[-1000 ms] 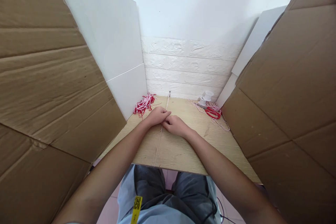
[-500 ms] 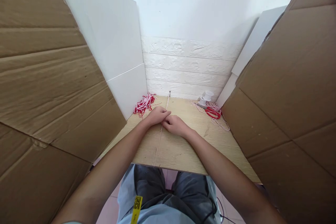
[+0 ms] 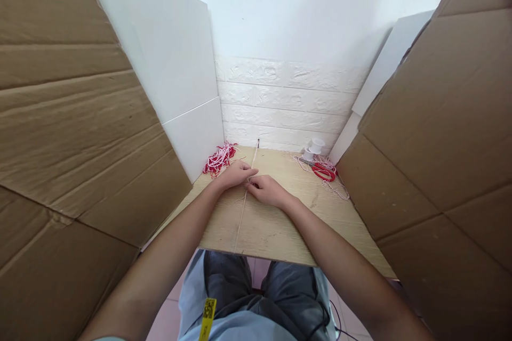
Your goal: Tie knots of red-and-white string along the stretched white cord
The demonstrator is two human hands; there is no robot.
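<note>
Two-Handed Work on One Stretched Cord [image 3: 239, 226]

Your pale cord runs straight over the wooden board [image 3: 280, 234], from a small dark fixing [image 3: 258, 141] at the wall [image 3: 280, 98] to the near edge. Your left hand [image 3: 237, 173] reaches it from the left, fingers narrowed to a pinch; your right hand [image 3: 267, 190] comes in from its right, slightly nearer you, thumb and fingers also pinched. Both seem to grip a thin strand [image 3: 248, 181] at the cord, though which part each has is too small to tell. Fine loose ends [image 3: 242, 198] poke out left of the cord, just nearer you than your hands.

For neat finger work, steady your wrists, pull evenly from both sides and avoid dragging the cord sideways. Guard against catching the loose ends.

Well left of the cord lies a red and white tangle [image 3: 220, 160]; well right of it are white spools [image 3: 314, 148] and red-handled scissors [image 3: 324, 171].
</note>
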